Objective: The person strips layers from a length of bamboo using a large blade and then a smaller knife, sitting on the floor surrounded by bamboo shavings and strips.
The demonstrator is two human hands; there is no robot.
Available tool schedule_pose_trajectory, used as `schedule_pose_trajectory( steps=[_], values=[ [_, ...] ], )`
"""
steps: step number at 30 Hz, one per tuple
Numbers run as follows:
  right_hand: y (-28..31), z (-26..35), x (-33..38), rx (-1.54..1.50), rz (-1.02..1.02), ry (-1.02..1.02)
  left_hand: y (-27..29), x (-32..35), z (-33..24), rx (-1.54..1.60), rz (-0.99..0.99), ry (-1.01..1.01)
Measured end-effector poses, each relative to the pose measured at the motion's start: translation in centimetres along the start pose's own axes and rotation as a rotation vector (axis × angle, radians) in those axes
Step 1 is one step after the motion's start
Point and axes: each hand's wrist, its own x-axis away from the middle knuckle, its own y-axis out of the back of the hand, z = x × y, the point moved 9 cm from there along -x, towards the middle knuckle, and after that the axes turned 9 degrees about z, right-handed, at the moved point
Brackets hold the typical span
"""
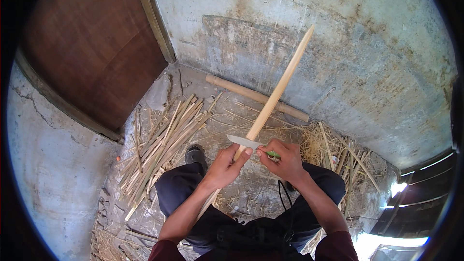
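A long pale strip of split bamboo [276,92] slants from my lap up and away to the right, narrowing to a point at its far end. My left hand [225,166] is closed round it near its lower part, the thumb pressed toward the blade. In my right hand [283,158] is a knife [241,140], its green handle partly hidden by the fingers. The blade lies across the strip just above my left thumb and touches or nearly touches it.
A heap of thin bamboo strips [166,142] covers the floor at the left. Along the wall lies a round bamboo pole [256,95]. Shavings [314,145] and more sticks [350,159] lie at the right. A brown door [92,43] and a clear plastic bag [158,92] are far left.
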Motion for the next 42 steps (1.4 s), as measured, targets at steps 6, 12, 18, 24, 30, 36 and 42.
schedule_pose_trajectory(
  steps=[6, 12, 18, 24, 30, 36, 42],
  values=[
    [0.6, 0.9, -0.6, 0.077, -0.037, 0.017, 0.5, -0.1, -0.3, -0.037, -0.064, 0.030],
    [1.0, 1.0, -1.2, 0.081, -0.030, 0.006, 0.8, -0.2, -1.2, -0.107, -0.124, -0.056],
    [3.0, -1.6, -1.3, 0.104, -0.134, -0.161, 0.6, 0.0, -0.4, -0.174, -0.065, -0.014],
    [2.9, -0.8, -1.0, 0.052, -0.095, -0.041, 0.2, 0.5, -1.1, -0.179, -0.048, -0.021],
    [3.4, -1.0, -0.8, 0.034, -0.123, -0.026, 0.2, 1.7, -0.7, -0.282, -0.058, 0.024],
    [4.2, -0.4, -0.4, 0.085, -0.114, -0.002, -0.2, 2.8, -1.9, -0.343, -0.050, 0.074],
    [6.2, 0.6, -0.1, 0.098, -0.239, 0.061, -0.4, 3.6, -3.1, -0.380, -0.148, -0.082]
  ],
)
